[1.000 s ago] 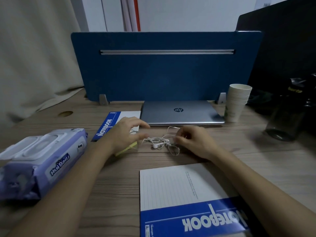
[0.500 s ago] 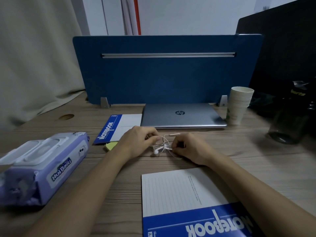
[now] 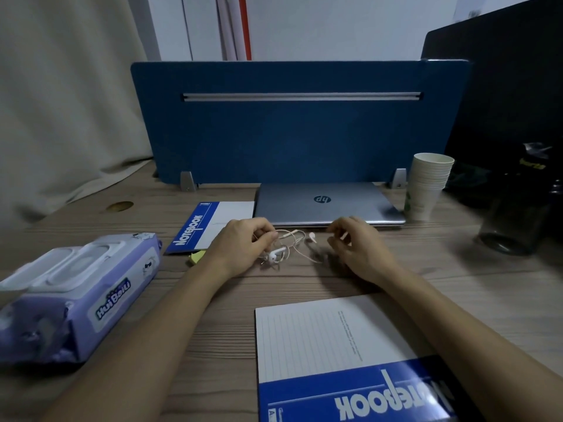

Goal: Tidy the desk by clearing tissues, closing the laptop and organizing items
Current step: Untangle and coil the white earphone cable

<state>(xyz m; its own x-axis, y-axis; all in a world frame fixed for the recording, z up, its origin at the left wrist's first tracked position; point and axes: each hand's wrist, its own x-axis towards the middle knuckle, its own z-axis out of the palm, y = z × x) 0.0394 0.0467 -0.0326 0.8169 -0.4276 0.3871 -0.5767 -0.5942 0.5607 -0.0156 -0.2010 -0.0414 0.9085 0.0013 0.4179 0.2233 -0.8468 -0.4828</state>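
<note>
Before the shut laptop (image 3: 327, 202), the left hand (image 3: 240, 245) pinched the tangled earphones (image 3: 285, 246); the right hand (image 3: 355, 246) pinched their cord's end.

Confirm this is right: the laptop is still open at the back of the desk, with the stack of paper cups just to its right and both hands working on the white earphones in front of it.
Not quite. The head view shows the laptop closed, lid down with its logo facing up. The rest holds: the stack of paper cups stands just right of it, and the left hand and right hand handle the white earphones in front.
</note>
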